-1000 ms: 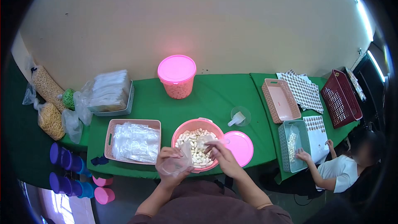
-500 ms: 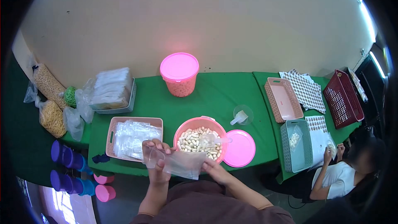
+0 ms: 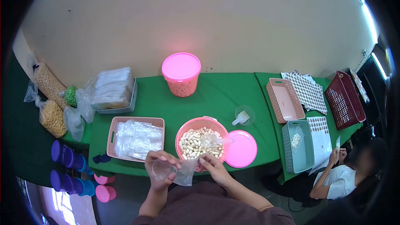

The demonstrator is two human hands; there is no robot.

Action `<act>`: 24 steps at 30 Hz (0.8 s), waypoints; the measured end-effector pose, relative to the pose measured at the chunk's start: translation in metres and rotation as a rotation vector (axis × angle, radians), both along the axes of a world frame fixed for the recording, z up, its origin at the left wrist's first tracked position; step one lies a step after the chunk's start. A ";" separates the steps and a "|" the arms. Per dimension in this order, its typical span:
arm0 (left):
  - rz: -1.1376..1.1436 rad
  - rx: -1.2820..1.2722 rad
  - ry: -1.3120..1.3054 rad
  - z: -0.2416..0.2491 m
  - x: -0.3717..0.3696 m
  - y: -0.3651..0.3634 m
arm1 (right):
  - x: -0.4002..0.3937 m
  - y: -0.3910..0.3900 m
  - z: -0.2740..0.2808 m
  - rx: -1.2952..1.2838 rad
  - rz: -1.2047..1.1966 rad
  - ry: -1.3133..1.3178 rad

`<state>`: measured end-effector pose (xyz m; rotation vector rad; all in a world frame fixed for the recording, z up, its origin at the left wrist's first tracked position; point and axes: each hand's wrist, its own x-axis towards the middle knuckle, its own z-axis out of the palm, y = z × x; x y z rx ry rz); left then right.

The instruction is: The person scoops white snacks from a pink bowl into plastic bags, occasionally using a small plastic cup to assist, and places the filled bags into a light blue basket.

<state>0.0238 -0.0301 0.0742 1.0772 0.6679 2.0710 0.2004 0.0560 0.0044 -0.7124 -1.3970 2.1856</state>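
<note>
A clear plastic bag (image 3: 186, 173) stretches between my hands, in front of the pink tub's near rim. My left hand (image 3: 157, 175) is closed around one end, where a clear round-rimmed piece (image 3: 161, 168) shows; I cannot tell whether it is a separate funnel or cup. With thumb and fingers, my right hand (image 3: 216, 171) pinches the bag's other end. Behind the bag stands the open pink tub (image 3: 179, 132), filled with pale, oblong snack pieces (image 3: 189, 141). A clear scoop (image 3: 211, 141) lies on them, its handle towards the right rim.
A pink lid (image 3: 241, 149) lies right of the tub; a basket of clear bags (image 3: 139, 137) stands left. Farther back are a lidded pink tub (image 3: 182, 81) and a scoop in a clear dish (image 3: 241, 118). At right, a person (image 3: 339, 181) sits beside a grey-green basket (image 3: 298, 158).
Both hands have turned the bag and brought it slightly lower, with my right hand now nearer the left. At right, the other person's hands have raised a small packet.
</note>
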 end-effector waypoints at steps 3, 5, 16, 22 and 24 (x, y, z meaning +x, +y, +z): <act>0.066 -0.076 0.126 -0.001 -0.001 -0.008 | 0.003 0.001 0.025 0.175 -0.214 0.021; 0.068 -0.043 0.137 0.000 0.004 -0.002 | 0.004 -0.001 0.031 0.260 -0.223 0.074; 0.246 -0.019 0.189 0.012 -0.021 -0.012 | -0.003 0.006 0.030 0.900 -0.054 -0.258; 0.297 -0.524 0.570 0.011 -0.022 -0.012 | 0.016 0.069 0.011 1.516 -0.129 -0.958; 0.287 -0.567 0.642 0.006 -0.020 -0.008 | 0.014 0.074 0.008 1.525 -0.070 -0.914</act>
